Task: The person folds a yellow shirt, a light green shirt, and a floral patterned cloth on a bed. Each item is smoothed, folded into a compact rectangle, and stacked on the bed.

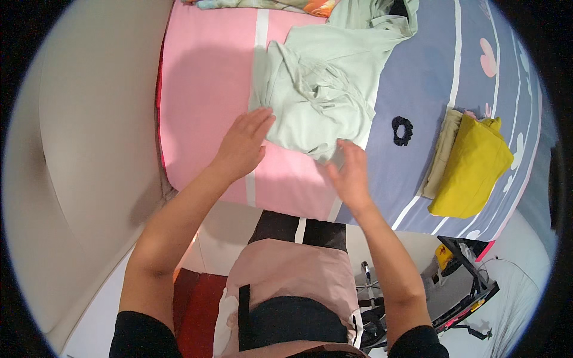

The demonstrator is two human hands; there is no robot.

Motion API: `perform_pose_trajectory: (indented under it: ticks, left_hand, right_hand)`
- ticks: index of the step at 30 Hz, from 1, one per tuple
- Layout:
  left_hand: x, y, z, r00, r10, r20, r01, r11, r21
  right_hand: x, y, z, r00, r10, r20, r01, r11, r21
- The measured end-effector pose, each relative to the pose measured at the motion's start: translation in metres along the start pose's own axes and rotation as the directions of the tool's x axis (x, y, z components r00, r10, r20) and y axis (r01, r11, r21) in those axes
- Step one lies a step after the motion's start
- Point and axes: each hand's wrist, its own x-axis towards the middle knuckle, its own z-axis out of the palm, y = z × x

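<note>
A pale green garment (322, 98) lies on the bed (201, 89) in front of me, its near part bunched and wrinkled. Its far end runs up toward the top of the view, where the cloth is crumpled. My left hand (246, 138) rests at the garment's left edge, fingers extended and nothing visibly gripped. At the near right corner is my right hand (350, 172), its thumb and fingers apart beside the hem. Whether those fingertips pinch any cloth is hard to see.
A black scrunchie (402, 131) lies right of the garment. Further right, a folded yellow cloth (472, 168) leans over a folded beige cloth (441, 154). A multicoloured fabric (268, 3) lies at the far edge. A wall (103, 112) borders the bed's left side.
</note>
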Motion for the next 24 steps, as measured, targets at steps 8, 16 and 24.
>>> perform_pose_trajectory:
  ticks: [8,16,24]
  left_hand:
    - [0.028,-0.019,0.026,0.993,0.119,0.015,-0.120,0.985,0.127]
    - [-0.038,0.038,-0.031,0.714,0.095,0.693,0.142,0.951,-0.276]
    - [0.041,0.019,-0.027,0.829,-0.538,0.156,0.465,0.506,-0.726]
  right_hand:
    - [0.019,0.019,0.012,0.958,-0.282,0.052,0.282,0.892,-0.354]
    - [-0.058,0.000,-0.043,0.793,-0.186,0.580,0.259,0.965,-0.046]
    - [0.044,0.016,-0.070,0.992,0.116,0.042,-0.123,0.950,0.288]
